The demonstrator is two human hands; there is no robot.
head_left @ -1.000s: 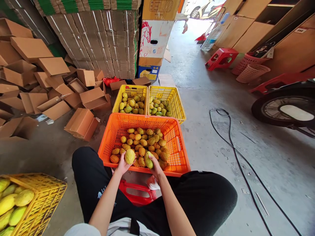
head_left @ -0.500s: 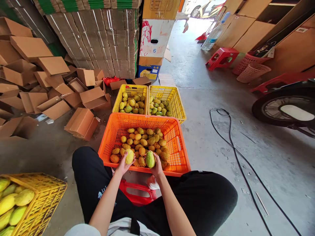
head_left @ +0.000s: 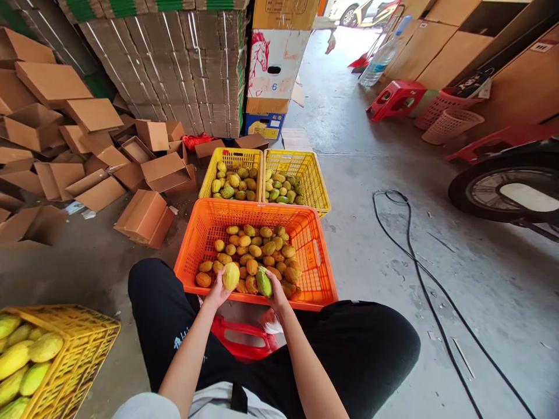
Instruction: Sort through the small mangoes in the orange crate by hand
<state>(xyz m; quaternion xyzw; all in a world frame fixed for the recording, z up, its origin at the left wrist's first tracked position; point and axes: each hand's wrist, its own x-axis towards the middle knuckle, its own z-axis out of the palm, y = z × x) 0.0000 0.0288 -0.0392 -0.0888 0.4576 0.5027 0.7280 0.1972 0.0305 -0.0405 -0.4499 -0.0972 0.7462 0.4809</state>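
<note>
My left hand (head_left: pixel 220 288) is closed round a yellow oval fruit (head_left: pixel 231 276) that looks like a small melon. In my right hand (head_left: pixel 276 293) is a green oval fruit (head_left: pixel 264 282) with a rough, ridged skin, tilted to the left. Both hands are over the near rim of an orange crate (head_left: pixel 314 256), a little apart from each other. Inside that crate lie many yellow-orange and brownish oval fruits (head_left: pixel 255 251). My fingers partly cover the undersides of the two held fruits.
Two yellow crates (head_left: pixel 321 186) with green and yellow fruits adjoin the orange crate's far side. Another yellow crate (head_left: pixel 82 343) of larger fruits stands at my left. Cardboard boxes (head_left: pixel 146 218) lie scattered at left. A black cable (head_left: pixel 410 256) crosses the floor at right.
My right hand has turned the green fruit, so it leans left and shows another side. The yellow fruit in my left hand has turned and risen slightly.
</note>
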